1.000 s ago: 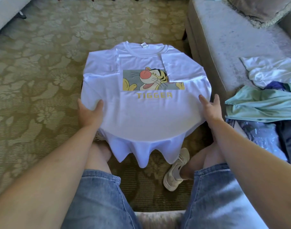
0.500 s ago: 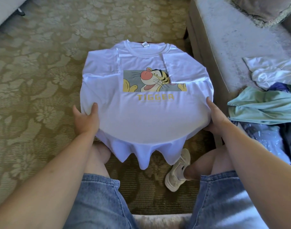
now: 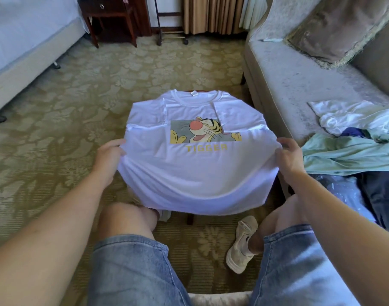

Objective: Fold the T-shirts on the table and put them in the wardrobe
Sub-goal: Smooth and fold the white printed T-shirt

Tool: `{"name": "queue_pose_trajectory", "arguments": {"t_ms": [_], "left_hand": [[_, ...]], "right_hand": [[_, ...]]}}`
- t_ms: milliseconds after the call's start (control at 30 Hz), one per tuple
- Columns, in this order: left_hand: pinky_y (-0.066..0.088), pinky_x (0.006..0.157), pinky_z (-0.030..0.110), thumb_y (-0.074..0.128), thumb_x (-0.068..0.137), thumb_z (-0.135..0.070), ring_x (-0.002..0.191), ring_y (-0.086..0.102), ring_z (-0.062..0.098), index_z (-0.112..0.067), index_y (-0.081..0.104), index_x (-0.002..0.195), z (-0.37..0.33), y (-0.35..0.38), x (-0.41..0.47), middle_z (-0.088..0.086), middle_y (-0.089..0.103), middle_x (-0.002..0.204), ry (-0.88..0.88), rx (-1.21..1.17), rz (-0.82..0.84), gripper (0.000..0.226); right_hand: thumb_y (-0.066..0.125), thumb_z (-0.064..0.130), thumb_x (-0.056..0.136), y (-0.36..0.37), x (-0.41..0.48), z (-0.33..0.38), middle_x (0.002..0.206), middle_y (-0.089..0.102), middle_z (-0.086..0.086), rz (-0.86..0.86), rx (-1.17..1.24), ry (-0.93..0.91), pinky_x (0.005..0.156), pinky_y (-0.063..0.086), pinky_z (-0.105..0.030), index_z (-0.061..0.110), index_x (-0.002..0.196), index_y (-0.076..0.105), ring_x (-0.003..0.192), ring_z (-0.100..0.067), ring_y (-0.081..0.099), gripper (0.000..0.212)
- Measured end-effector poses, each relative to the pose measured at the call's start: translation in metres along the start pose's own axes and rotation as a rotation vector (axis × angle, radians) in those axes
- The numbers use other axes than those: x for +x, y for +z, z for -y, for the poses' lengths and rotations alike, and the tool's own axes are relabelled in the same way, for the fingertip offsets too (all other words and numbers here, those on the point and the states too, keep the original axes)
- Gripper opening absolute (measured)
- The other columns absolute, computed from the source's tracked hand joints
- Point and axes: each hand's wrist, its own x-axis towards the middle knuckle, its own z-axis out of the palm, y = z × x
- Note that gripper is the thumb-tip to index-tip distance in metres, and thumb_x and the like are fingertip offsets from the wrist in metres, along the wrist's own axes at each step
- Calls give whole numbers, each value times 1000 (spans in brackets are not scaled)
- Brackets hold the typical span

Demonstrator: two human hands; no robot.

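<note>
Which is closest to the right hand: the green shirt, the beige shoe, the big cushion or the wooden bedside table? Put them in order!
1. green shirt, on the sofa just beside the right hand.
2. beige shoe, on the carpet, lower left.
3. cushion, far end of the sofa.
4. bedside table, across the room, far left.

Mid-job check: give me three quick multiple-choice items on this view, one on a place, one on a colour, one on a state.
1. Where is the clothes pile? A. bed B. sofa C. carpet
2. What colour is the TIGGER lettering on the white T-shirt? A. red B. yellow C. black
3. What are the left hand and right hand doing? A. both off the shirt B. only one holds it C. both grip its sides
Answers: 1 B, the pile lies on the sofa seat; 2 B, the letters are yellow; 3 C, each hand's fingers curl over a side edge.
</note>
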Motion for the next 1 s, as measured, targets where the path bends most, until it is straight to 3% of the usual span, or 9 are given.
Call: {"name": "queue_pose_trajectory", "arguments": {"t_ms": [100, 200, 300, 400, 533, 600, 667, 833, 1000], "left_hand": [[51, 73, 26, 45, 83, 5, 94, 63, 25, -14, 66, 91, -31, 3, 13, 3, 73, 82, -8, -129, 122, 30], [48, 60, 16, 37, 94, 6, 65, 65, 7, -14, 59, 89, -57, 14, 28, -8, 68, 58, 2, -156, 200, 30], [48, 70, 20, 37, 98, 2, 71, 63, 7, -13, 60, 97, -71, 23, 56, 1, 65, 77, 26, -208, 176, 27], [48, 73, 21, 41, 98, 0, 98, 62, 18, -6, 54, 130, -79, 36, 89, 8, 62, 103, 39, -234, 127, 36], [49, 73, 22, 50, 96, 1, 128, 51, 22, -16, 18, 155, -76, 58, 124, 8, 44, 149, 52, -120, 105, 69], [46, 97, 32, 57, 94, -3, 129, 47, 15, -20, 6, 157, -61, 67, 129, -1, 42, 150, 99, 98, 106, 83], [36, 104, 29, 62, 92, -10, 132, 41, 11, -20, 8, 157, -39, 71, 127, -6, 40, 147, 174, 319, 109, 85], [34, 108, 38, 71, 85, -34, 138, 37, 28, -25, 25, 152, 4, 58, 107, 7, 36, 151, 176, 554, 14, 82], [39, 103, 45, 71, 84, -44, 136, 40, 32, -20, 18, 154, 21, 36, 74, 6, 33, 155, -41, 482, 27, 92]], "right_hand": [[42, 0, 89, 8, 17, 32, 75, 57, -5, 50, 93, -47, 51, 38, -20, 15, 91, 69, 63, -17, 49, 31], [42, -2, 89, 16, 41, 60, 71, 59, -5, 79, 157, -17, 48, 42, -22, 22, 75, 68, 57, -18, 49, 37], [41, -4, 83, 27, 72, 79, 72, 59, -6, 31, 171, 1, 52, 45, -26, 21, 70, 68, 59, -20, 51, 40], [40, -5, 83, 46, 105, 95, 78, 60, -7, 4, 150, -7, 49, 48, -24, 19, 74, 69, 60, -17, 52, 38], [45, -5, 84, 70, 144, 90, 101, 61, -10, 59, 102, 25, 64, 57, -30, 11, 113, 69, 80, -23, 59, 41], [51, -1, 89, 76, 153, 75, 118, 55, -7, 202, -64, -3, 87, 52, -35, 16, 141, 49, 100, -23, 57, 55], [52, 5, 92, 79, 148, 57, 129, 53, -3, 250, -253, -66, 92, 44, -27, 21, 148, 38, 116, -21, 54, 60], [46, 26, 78, 66, 115, 17, 119, 46, -6, 58, -358, -224, 88, 37, -30, 36, 102, 58, 98, -24, 46, 29], [62, 44, 87, 30, 79, -21, 141, 42, -11, 128, -290, 72, 92, 46, -41, 16, 146, 32, 120, -29, 49, 71]]}}
